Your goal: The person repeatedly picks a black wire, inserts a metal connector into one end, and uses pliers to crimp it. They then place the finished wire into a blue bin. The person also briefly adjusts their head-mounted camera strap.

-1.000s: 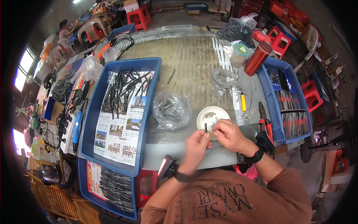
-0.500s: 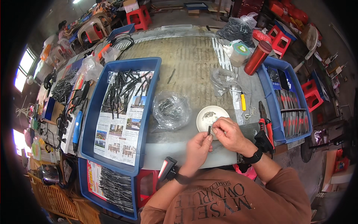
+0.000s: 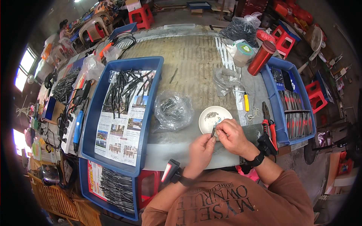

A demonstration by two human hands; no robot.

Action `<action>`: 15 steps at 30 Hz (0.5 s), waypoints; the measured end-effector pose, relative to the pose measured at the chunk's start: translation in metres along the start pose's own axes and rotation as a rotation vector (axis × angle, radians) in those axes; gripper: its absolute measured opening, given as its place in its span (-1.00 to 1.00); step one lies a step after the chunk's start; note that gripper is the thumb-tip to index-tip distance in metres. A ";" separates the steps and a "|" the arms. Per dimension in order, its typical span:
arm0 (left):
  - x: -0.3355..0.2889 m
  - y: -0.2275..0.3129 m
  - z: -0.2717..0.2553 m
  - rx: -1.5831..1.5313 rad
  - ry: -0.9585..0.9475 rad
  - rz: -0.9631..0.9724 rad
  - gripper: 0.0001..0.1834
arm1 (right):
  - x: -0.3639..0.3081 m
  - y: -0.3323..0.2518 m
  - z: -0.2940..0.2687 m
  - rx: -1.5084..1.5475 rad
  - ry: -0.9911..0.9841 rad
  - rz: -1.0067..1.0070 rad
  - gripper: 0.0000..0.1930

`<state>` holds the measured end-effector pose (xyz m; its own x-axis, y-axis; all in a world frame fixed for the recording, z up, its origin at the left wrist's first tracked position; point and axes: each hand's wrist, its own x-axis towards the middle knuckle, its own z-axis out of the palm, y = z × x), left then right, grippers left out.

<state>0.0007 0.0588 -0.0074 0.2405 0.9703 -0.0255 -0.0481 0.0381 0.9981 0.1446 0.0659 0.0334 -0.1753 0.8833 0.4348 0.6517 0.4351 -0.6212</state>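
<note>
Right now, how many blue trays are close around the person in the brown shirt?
3: a large tray at left on the table, a lower tray partly beneath it, and a right-side tray. Any farther back aren't counted; some may be hidden.

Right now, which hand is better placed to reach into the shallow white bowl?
Probably the right hand: it overlaps the near rim of the shallow white bowl in this view. The left hand sits nearer the body, pinching a thin black strip. Whether the right holds anything is unclear.
</note>
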 end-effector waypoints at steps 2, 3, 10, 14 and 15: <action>0.000 0.001 -0.001 0.110 0.024 0.131 -0.88 | -0.001 0.000 0.000 0.012 0.006 0.022 -0.95; 0.000 0.002 -0.001 0.161 0.040 0.180 -0.88 | -0.002 -0.001 -0.001 0.013 0.020 0.035 -0.94; -0.002 0.009 -0.003 0.221 0.035 0.206 -0.88 | -0.006 -0.005 -0.001 0.294 -0.021 0.373 -0.88; -0.001 0.013 -0.002 0.260 0.057 0.258 -0.88 | -0.006 -0.005 -0.001 0.239 -0.009 0.302 -0.89; -0.001 0.013 -0.002 0.270 0.067 0.277 -0.89 | -0.006 -0.005 -0.001 0.210 0.000 0.261 -0.88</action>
<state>-0.0026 0.0587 0.0060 0.1898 0.9488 0.2525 0.1563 -0.2831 0.9463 0.1434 0.0582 0.0342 -0.0228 0.9696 0.2435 0.5082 0.2210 -0.8324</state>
